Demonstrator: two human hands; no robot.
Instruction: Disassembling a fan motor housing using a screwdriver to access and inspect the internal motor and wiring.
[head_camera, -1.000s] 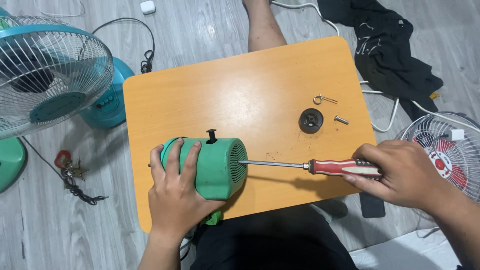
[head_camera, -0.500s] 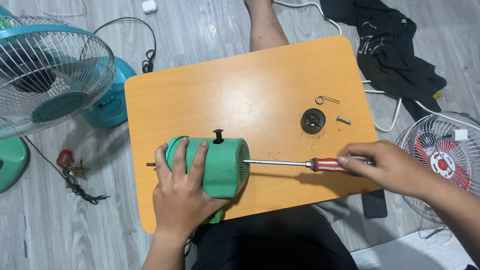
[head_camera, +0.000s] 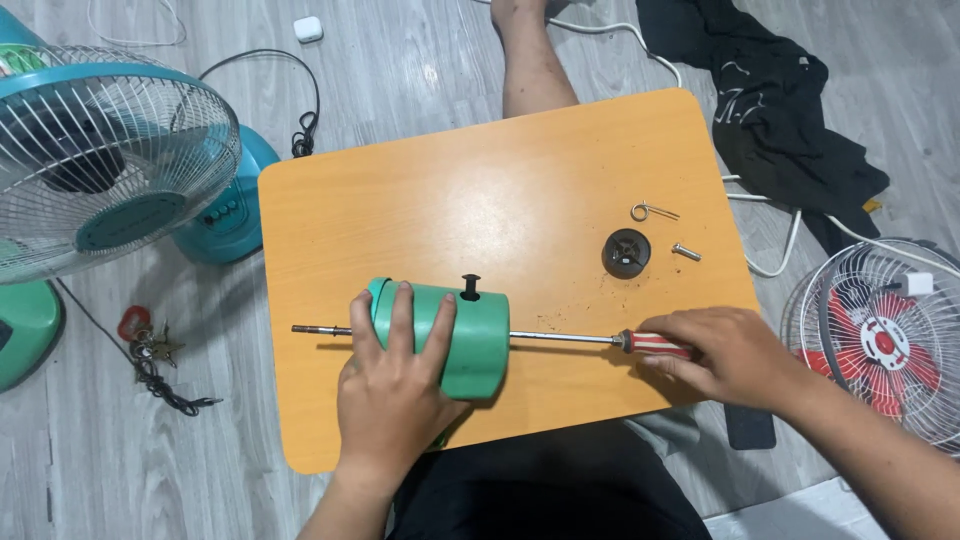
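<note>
Head view: green motor housing (head_camera: 462, 338) lying on its side near front edge of orange table (head_camera: 480, 190), metal shaft (head_camera: 318, 329) protruding from its left end. Left hand (head_camera: 392, 385) draped over housing, fingers (head_camera: 400, 318) curled around it, grasping. Right hand (head_camera: 728, 352) closed on red-striped handle of screwdriver (head_camera: 600, 340), blade running level into housing's right end. Black round part (head_camera: 626, 252), small screw (head_camera: 686, 251) and wire clip (head_camera: 652, 211) lie apart on table, right of centre. Teal fan (head_camera: 105, 150) stands on floor at left.
</note>
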